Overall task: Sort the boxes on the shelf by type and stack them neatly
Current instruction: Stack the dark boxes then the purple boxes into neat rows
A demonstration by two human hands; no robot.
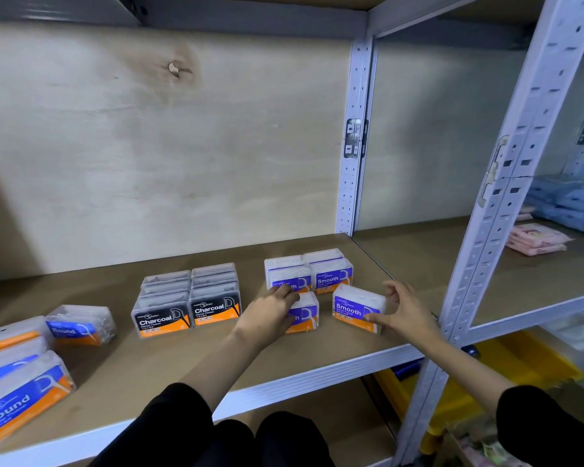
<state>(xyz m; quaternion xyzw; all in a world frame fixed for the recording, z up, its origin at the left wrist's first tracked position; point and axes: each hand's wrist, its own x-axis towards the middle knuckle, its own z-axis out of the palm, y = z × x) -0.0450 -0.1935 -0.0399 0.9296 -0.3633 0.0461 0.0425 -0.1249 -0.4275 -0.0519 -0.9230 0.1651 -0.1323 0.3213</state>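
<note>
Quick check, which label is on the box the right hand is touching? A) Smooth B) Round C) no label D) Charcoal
A: the right hand is on the angled purple box, whose front reads "Smooth"; the black boxes labelled Charcoal sit further left, untouched.

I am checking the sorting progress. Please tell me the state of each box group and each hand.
Charcoal boxes: grouped in two tidy rows.
Smooth boxes: grouped; front two not yet aligned.
Round boxes: loose, lying at angles.
Left hand: resting on a front Smooth box.
Right hand: open around the angled Smooth box.
</note>
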